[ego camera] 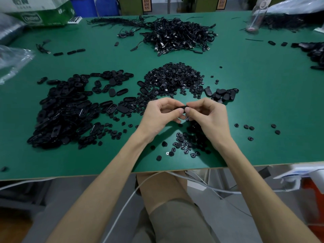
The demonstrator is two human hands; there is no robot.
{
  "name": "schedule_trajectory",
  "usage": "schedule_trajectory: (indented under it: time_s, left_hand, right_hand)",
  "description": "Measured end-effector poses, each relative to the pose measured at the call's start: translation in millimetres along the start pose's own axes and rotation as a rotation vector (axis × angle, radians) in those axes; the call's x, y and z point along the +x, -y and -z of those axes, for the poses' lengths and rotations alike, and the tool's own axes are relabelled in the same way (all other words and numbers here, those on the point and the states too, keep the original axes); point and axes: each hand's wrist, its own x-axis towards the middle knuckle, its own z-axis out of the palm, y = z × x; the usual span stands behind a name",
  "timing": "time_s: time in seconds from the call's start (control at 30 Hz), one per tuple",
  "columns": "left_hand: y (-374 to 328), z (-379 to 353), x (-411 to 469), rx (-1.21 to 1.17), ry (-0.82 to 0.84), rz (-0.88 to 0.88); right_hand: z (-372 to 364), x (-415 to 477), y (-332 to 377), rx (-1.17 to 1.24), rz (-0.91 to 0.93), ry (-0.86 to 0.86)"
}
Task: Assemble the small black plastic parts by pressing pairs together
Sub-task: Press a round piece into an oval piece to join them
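Note:
My left hand [163, 113] and my right hand [207, 114] meet above the green table [263, 102], both pinching one small black plastic part [182, 108] between thumbs and fingertips. Most of that part is hidden by my fingers. A big pile of black oval shells [64, 111] lies to the left. A heap of small round black buttons [173, 79] sits just beyond my hands. More loose round buttons [184, 144] lie scattered under my wrists. A small cluster of joined black pieces [225, 94] rests to the right of the heap.
A tangle of black USB cables [180, 35] fills the far middle of the table. A green and white carton [40, 13] stands at the far left, a clear bottle [256, 16] at the far right. The table's near edge [105, 175] runs just in front of my lap.

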Motion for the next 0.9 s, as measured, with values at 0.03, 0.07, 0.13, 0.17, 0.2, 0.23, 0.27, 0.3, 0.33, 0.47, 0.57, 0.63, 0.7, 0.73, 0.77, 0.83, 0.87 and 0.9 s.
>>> schedule_trajectory:
  time_s: [0.03, 0.07, 0.13, 0.17, 0.2, 0.23, 0.27, 0.3, 0.33, 0.47, 0.57, 0.63, 0.7, 0.73, 0.77, 0.83, 0.87, 0.9]
  left_hand:
    - [-0.2, -0.2, 0.1, 0.002, -0.004, -0.002]
    - [-0.2, -0.5, 0.1, 0.005, -0.005, -0.005]
    - [-0.6, -0.5, -0.4, 0.014, -0.005, -0.008]
    - [-1.0, -0.4, -0.6, 0.018, -0.005, -0.008]
    - [-1.0, -0.4, -0.8, 0.023, -0.007, -0.007]
    - [-1.0, -0.4, -0.8, 0.031, -0.009, -0.006]
    - [-0.8, -0.7, -0.6, 0.040, -0.013, -0.005]
    - [-0.7, -1.0, -0.4, 0.052, -0.019, -0.005]
    - [-0.2, -1.5, -0.2, 0.066, -0.028, -0.004]
    - [1.2, -4.7, 0.7, 0.175, -0.080, -0.002]
    - [1.1, -3.8, 0.9, 0.180, -0.074, 0.003]
    - [0.7, -1.9, 0.9, 0.146, -0.056, 0.009]
    - [-0.2, -0.9, 0.6, 0.121, -0.045, 0.011]
    - [-0.6, -0.6, 0.3, 0.108, -0.040, 0.009]
    - [-1.1, -0.2, 0.0, 0.093, -0.038, 0.005]
    - [-2.4, 0.8, 0.0, 0.052, -0.046, -0.004]
    - [-2.9, 1.5, 0.0, 0.031, -0.056, -0.007]
    - [-3.1, 2.4, 0.1, 0.014, -0.068, -0.007]
  right_hand:
    - [-0.1, -0.1, -0.2, 0.005, 0.000, 0.002]
    - [0.0, -0.1, -0.1, 0.010, 0.000, 0.003]
    - [0.1, 0.0, 0.0, 0.025, -0.004, 0.009]
    - [0.2, 0.0, 0.1, 0.031, -0.006, 0.013]
    - [0.2, -0.1, 0.3, 0.033, -0.007, 0.015]
    - [0.1, -0.3, 0.7, 0.030, -0.005, 0.017]
    - [-0.4, -0.5, 1.0, 0.026, -0.001, 0.019]
    - [-1.0, -0.6, 1.4, 0.023, 0.006, 0.022]
    - [-1.9, -0.4, 1.6, 0.020, 0.010, 0.026]
    - [-4.4, 0.8, 1.2, -0.006, 0.011, 0.042]
    - [-4.1, 0.6, 0.6, -0.020, 0.019, 0.054]
    - [-2.9, 0.1, 0.9, -0.002, 0.027, 0.064]
    - [-1.8, 0.0, 1.3, 0.033, 0.031, 0.077]
    - [-1.5, 0.1, 1.3, 0.040, 0.034, 0.079]
    - [-1.4, 0.1, 1.3, 0.037, 0.039, 0.077]
    - [-1.4, 0.3, 1.8, 0.016, 0.057, 0.070]
    - [-1.8, 0.3, 1.8, 0.002, 0.065, 0.071]
    - [-2.3, 0.3, 1.5, -0.012, 0.064, 0.074]
